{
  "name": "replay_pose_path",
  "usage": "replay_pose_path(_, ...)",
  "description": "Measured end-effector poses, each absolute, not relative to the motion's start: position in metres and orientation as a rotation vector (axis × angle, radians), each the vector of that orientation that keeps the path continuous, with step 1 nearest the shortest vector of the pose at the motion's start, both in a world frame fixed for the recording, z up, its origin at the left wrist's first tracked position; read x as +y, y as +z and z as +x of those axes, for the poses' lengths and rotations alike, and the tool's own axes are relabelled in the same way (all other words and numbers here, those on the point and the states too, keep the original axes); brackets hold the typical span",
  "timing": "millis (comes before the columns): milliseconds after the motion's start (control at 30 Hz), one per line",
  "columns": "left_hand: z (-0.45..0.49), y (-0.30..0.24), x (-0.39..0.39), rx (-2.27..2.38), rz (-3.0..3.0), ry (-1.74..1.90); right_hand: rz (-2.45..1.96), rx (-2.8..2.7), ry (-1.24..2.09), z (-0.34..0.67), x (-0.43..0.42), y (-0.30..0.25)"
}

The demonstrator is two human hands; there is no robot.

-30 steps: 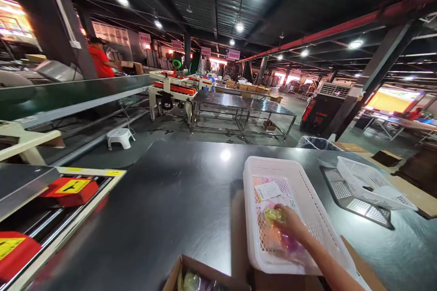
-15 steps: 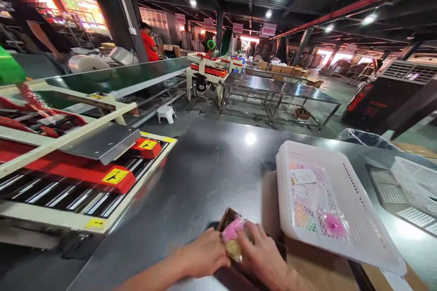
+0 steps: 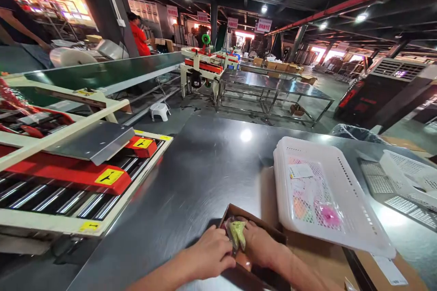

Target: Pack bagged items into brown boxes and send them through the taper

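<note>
The left hand (image 3: 213,252) and right hand (image 3: 261,243) are both reaching into an open brown cardboard box (image 3: 273,233) that is standing at the near side of a dark metal table (image 3: 205,168). A clear-wrapped yellow-green packet (image 3: 238,233) is sitting tilted inside the box, between the two hands. The right fingers are bending at the packet's edge and the left fingers are curling beside it; whether either hand is gripping it cannot be told. An orange item (image 3: 243,261) is showing just below the packet. To the right, a white basket (image 3: 355,223) is resting partly over flat cardboard (image 3: 310,254) and is holding a pink packet (image 3: 328,214) and a white label (image 3: 300,171). A roller conveyor (image 3: 63,202) is running along the left, and a person in red (image 3: 138,38) is standing in the background.
</note>
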State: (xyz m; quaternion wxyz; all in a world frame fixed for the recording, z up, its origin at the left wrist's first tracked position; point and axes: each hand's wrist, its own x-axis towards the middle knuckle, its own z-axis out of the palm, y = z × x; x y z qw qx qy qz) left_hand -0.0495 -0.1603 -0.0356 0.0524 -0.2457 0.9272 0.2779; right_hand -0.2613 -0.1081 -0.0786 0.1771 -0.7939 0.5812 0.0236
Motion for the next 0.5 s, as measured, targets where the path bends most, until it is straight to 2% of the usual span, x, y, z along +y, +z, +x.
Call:
replay_pose_path(133,-0.053,-0.032,-0.163,2.808,-0.708,0.819,-2.113,1.877,0.147,-0.274,-0.077,-0.038)
replay_pose_path(267,-0.05,-0.043,-0.167,2.816,-0.648,0.839,-2.125,2.108,0.152,-0.251,-0.071,-0.028)
replay_pose_path(400,-0.038,-0.076,-0.177,2.918,-0.608,0.819,-2.065,2.133,-0.141,-0.239,-0.071,-0.013)
replay_pose_path(500,-0.03,-0.094,-0.187,2.988,-0.546,0.924,-2.101,2.117,-0.635,-0.272,-0.042,0.004)
